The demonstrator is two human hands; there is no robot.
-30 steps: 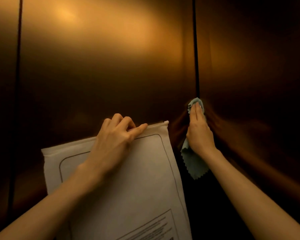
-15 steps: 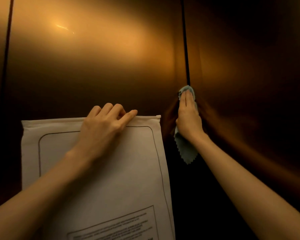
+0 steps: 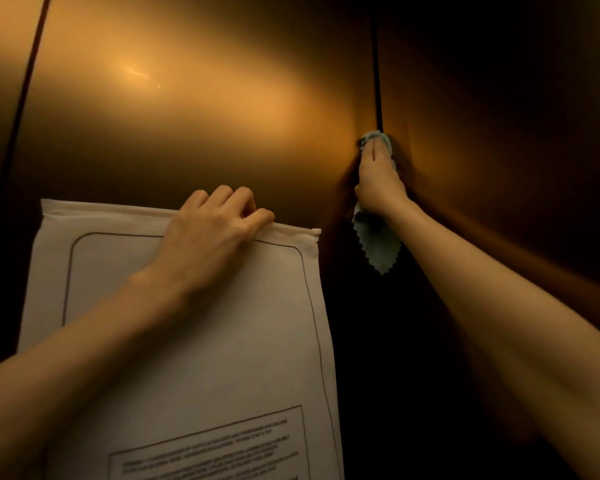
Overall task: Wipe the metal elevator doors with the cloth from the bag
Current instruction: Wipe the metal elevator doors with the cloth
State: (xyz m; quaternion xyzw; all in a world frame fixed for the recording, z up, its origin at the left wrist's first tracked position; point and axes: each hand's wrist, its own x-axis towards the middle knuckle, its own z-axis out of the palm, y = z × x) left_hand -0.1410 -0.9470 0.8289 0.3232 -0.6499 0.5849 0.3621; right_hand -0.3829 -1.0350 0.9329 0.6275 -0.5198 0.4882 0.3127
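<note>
The large white printed plastic bag (image 3: 194, 358) runs off the frame's bottom edge; its boxed print is too blurred to read.

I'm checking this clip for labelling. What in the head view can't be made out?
- Print in the box on the bag: too small and blurred, cut off by the bottom edge.
- Left hand fingertips: curled over the bag's top edge, behind it.
- Cloth middle: covered by the right hand.
- Right door panel: too dark to judge smears.
</note>
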